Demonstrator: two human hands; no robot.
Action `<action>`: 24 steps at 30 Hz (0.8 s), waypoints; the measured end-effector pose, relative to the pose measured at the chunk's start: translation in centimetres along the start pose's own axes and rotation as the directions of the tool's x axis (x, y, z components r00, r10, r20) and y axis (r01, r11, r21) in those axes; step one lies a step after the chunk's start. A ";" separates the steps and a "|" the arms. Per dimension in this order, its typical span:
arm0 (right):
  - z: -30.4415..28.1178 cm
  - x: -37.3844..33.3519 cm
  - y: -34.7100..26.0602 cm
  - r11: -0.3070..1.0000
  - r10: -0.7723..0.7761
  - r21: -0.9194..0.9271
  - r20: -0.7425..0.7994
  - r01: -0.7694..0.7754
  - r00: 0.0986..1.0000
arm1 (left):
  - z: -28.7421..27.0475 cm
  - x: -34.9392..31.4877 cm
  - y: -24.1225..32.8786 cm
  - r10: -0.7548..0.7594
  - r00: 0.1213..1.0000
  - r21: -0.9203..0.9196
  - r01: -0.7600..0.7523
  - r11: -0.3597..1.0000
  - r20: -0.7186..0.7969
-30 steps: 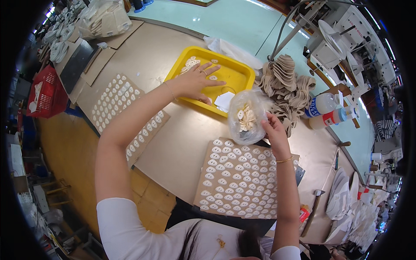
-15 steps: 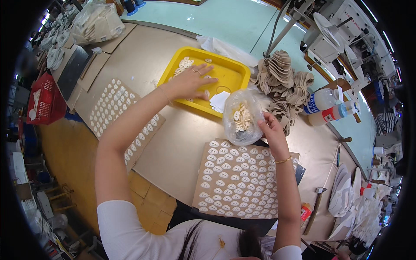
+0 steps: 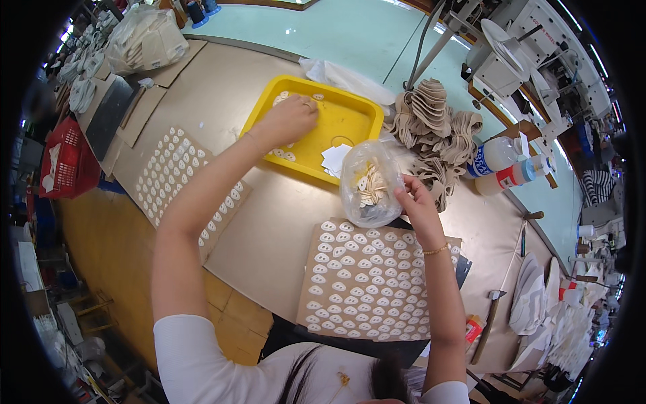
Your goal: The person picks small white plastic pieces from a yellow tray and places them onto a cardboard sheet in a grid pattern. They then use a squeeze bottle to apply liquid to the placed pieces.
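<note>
My left hand is inside a shallow yellow tray, its fingers curled in over the tray floor. Whatever they close on is hidden. Small white rounded pieces with dark holes lie in the tray beside that hand, along with white paper scraps. Between the thumb and fingers of my right hand is the edge of a clear plastic bag. The bag gapes upward and holds a heap of similar cream-white pieces. It stands against the tray's near right corner.
Two cardboard sheets carry rows of white pieces: one in front of me, one at left. Stacked beige fabric pieces and two bottles stand right of the tray. A hammer lies at right; a red basket stands far left.
My left hand has gone from spread fingers to curled ones, drawing left and slightly up within the tray. My right hand still holds the bag. The whole view has shifted slightly.
</note>
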State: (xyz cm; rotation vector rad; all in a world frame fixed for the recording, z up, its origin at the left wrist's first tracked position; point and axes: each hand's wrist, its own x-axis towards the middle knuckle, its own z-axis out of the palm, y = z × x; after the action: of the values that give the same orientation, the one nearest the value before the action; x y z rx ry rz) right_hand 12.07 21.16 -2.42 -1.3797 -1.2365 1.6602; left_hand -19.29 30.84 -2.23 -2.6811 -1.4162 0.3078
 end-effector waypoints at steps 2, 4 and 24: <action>0.6 0.2 -0.2 1.000 -0.008 0.023 0.014 0.008 1.000 | 2.2 0.0 -0.2 0.167 0.923 0.138 -0.126 0.982 -0.346; 0.6 0.2 -0.2 0.998 -0.023 -0.051 0.041 0.025 0.999 | 2.7 0.8 -0.9 0.153 0.920 0.128 -0.114 0.985 -0.361; 0.2 -0.1 -0.7 0.998 -0.022 -0.051 0.012 0.023 1.000 | -1.5 -3.4 -1.2 -0.111 0.894 -0.606 0.380 0.699 0.433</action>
State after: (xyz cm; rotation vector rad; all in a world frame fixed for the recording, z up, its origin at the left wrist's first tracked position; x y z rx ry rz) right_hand 11.84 21.27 -1.73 -1.3834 -1.3042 1.6341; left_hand -21.81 28.76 -0.13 -2.9977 -2.4027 0.3236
